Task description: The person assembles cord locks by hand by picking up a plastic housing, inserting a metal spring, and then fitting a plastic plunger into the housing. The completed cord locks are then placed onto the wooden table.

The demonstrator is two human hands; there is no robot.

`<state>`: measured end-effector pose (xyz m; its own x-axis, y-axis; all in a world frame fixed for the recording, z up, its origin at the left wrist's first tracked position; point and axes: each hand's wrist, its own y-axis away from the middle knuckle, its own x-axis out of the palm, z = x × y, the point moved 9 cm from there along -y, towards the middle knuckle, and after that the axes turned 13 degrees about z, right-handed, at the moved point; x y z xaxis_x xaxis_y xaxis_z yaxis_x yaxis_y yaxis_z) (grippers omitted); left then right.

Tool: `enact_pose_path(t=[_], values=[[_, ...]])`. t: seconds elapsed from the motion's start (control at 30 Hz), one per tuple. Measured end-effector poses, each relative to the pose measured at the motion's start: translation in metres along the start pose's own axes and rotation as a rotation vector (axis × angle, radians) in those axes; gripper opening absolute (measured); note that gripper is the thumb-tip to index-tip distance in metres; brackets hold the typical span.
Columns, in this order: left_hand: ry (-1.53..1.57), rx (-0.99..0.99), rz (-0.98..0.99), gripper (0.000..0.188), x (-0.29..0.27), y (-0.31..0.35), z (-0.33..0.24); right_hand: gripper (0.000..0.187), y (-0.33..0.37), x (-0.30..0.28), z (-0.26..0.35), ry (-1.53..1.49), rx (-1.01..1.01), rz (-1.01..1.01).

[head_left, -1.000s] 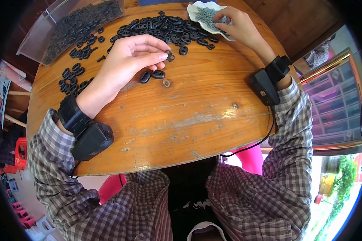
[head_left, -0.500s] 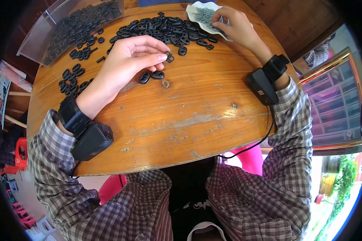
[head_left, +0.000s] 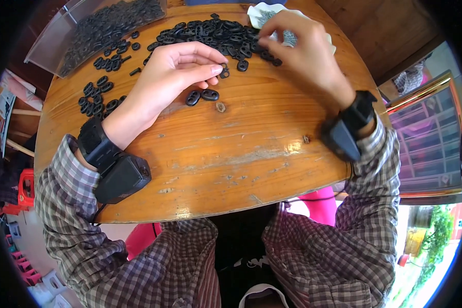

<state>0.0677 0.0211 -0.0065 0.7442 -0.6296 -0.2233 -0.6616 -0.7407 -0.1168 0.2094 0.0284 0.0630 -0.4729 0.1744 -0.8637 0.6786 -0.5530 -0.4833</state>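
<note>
Near the middle of the table's far half, my left hand (head_left: 177, 72) pinches a small black cord-lock part (head_left: 224, 73) with holes through it, between thumb and index finger. My right hand (head_left: 308, 54) is raised in front of a white wavy-edged dish (head_left: 255, 16) holding many tiny grey pieces that look like springs. Its thumb and index finger are pressed together; motion blur hides whatever small thing may be between them. Two black oval two-hole pieces (head_left: 209, 95) lie just below my left fingertips. Beyond that hand spreads a heap of similar black pieces (head_left: 215, 35).
At the far left stands a clear plastic box (head_left: 43, 57) with many black parts. Loose black ovals (head_left: 93, 97) lie left of my left forearm. Black devices (head_left: 122, 179) are strapped to both wrists, with cables. The wooden table's near edge (head_left: 226, 211) curves before my lap.
My right hand has left the dish and come nearer and toward my left hand, its fingers pinched. My left hand keeps its hold on the black part; the whole view has shifted slightly.
</note>
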Motion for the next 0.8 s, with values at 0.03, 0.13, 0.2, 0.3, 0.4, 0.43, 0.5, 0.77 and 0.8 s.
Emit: enact_pose_path(t=[0.03,0.13,0.2,0.3,0.4,0.43,0.5,0.77,0.8], values=[[0.010,-0.008,0.004,0.019,0.001,-0.001,0.001,0.011,0.000,0.007,0.015,-0.049,-0.039,0.028],[0.034,0.027,-0.001,0.016,-0.001,0.000,-0.002,0.013,0.000,0.022,0.052,-0.146,-0.132,0.086],[0.053,0.016,-0.009,0.016,-0.002,0.002,-0.002,0.013,0.001,0.020,0.057,-0.147,-0.120,0.069],[0.075,0.014,-0.023,0.016,-0.005,0.003,0.000,0.012,0.000,0.021,0.051,-0.175,-0.080,0.078],[0.097,0.007,-0.029,0.015,-0.004,0.000,0.001,0.011,0.003,0.017,0.047,-0.183,-0.103,0.036],[0.114,0.001,-0.031,0.015,-0.004,0.001,0.001,0.011,0.003,0.017,0.049,-0.185,-0.104,0.038],[0.116,-0.002,-0.044,0.015,-0.005,0.003,0.000,0.011,0.002,0.019,0.048,-0.214,-0.059,0.057],[0.152,-0.008,-0.023,0.014,-0.002,0.003,0.003,0.009,0.000,0.020,0.047,-0.245,-0.049,0.059],[0.160,-0.011,-0.029,0.014,-0.003,0.004,0.002,0.009,0.000,0.021,0.048,-0.243,-0.040,0.069]])
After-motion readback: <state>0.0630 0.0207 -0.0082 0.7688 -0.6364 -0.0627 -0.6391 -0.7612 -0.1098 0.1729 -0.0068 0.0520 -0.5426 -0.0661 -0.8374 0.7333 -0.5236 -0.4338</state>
